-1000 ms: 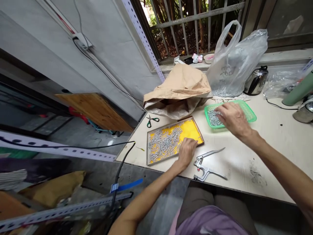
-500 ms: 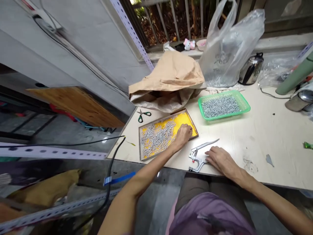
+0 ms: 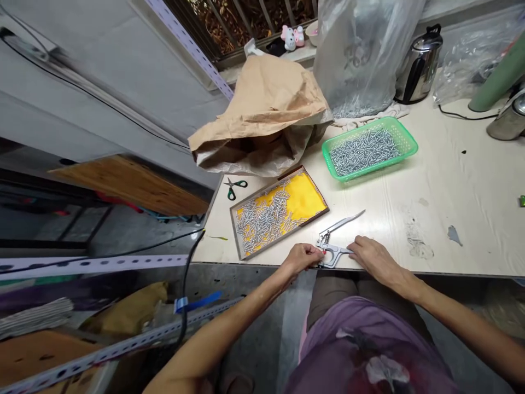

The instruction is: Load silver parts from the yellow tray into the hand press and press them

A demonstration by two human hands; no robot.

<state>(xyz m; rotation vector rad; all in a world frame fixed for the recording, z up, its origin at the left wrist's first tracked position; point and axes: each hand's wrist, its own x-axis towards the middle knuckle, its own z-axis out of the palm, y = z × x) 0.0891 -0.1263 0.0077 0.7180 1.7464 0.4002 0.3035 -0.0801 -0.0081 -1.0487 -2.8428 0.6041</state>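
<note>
Silver spring-loaded hand pliers [image 3: 334,255] lie at the table's front edge, their upper handle spread away from the lower one. At the lower handle's end, my right hand [image 3: 375,261] has its fingers closed on it. My left hand [image 3: 302,257] is pinched at the jaw, near a small red part; whatever its fingertips hold is too small to make out. Behind my left hand is a shallow tray [image 3: 283,236] with a yellow bottom, its left part covered in small silver metal pins [image 3: 264,221].
A green basket [image 3: 371,174] of similar small metal pieces stands behind the pliers. Scissors [image 3: 234,187] lie left of the tray. Farther back are a crumpled brown paper bag [image 3: 270,93], a clear plastic bag [image 3: 356,60] and a steel kettle [image 3: 418,68].
My left hand has moved from the tray's yellow right part toward me, to the pliers' jaw. My right hand stays at the lower handle. The view has tilted down.
</note>
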